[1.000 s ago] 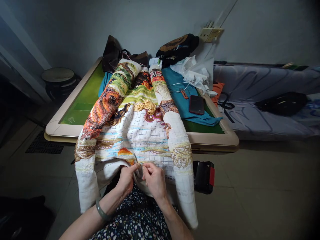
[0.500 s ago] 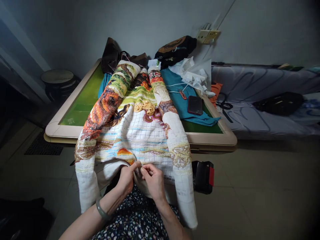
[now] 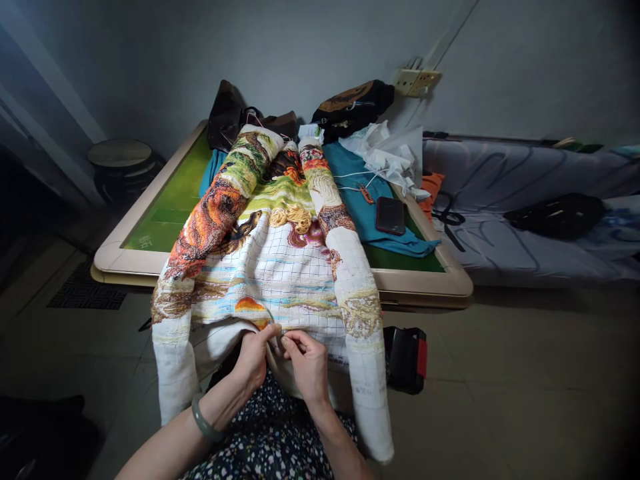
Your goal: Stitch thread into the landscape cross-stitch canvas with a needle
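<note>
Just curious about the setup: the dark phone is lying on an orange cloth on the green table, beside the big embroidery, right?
Not quite. In the head view the phone lies on a teal cloth, not an orange one. It is on the green table, beside the embroidery.

Soft light falls on the middle of the scene, brightest on the white cloth point(image 3: 280, 267) and far wall. The corners darken heavily, the left side deep in shadow. Straight lines bow toward the edges.

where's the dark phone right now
In the head view, the dark rectangular phone lies flat on the teal cloth on the right part of the green-topped table, just right of the rolled cross-stitch canvas and below the white cables.
</note>
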Demonstrator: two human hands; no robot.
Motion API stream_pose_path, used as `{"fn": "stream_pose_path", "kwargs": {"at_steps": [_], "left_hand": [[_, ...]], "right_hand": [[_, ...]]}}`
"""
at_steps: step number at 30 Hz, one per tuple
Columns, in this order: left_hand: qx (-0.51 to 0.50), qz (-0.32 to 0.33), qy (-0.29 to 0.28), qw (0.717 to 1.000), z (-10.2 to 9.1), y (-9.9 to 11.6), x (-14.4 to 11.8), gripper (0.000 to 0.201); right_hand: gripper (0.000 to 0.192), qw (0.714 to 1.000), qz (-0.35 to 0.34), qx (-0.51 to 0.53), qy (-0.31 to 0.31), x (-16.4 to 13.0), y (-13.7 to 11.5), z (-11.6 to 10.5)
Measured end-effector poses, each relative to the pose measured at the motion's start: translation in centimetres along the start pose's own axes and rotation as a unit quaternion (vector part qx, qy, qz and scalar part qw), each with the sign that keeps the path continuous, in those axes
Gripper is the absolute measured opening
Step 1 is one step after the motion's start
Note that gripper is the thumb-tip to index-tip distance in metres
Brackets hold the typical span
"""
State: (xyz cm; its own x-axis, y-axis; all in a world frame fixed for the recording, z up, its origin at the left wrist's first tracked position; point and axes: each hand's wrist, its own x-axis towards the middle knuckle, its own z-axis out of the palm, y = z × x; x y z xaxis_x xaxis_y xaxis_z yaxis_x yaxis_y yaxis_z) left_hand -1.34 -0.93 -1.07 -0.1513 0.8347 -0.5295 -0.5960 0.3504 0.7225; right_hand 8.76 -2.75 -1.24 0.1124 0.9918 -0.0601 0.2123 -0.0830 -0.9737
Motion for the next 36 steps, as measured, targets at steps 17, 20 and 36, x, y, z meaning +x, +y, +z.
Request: {"fn": "stream_pose_path", "kwargs": {"at_steps": [17,20,36], "left_hand": [[-0.024,-0.015,-0.064,0.998,-0.2,0.9,-1.4,0.031],[-0.024,0.001,-0.063,0.998,-0.2,0.8,-1.3,0.033],[-0.036,0.016,-0.057,0.998,0.2,1.1,-1.4,0.036]], "right_hand": [[0.021,0.957,-0.157,-0.245,0.018,0.5,-2.8,-0.7],[0.019,0.967,-0.158,-0.202,-0.007,1.4,-3.5,-1.0],[0.026,0.944,0.000,0.330,-0.012,3.5,-5.5,-3.6]]}}
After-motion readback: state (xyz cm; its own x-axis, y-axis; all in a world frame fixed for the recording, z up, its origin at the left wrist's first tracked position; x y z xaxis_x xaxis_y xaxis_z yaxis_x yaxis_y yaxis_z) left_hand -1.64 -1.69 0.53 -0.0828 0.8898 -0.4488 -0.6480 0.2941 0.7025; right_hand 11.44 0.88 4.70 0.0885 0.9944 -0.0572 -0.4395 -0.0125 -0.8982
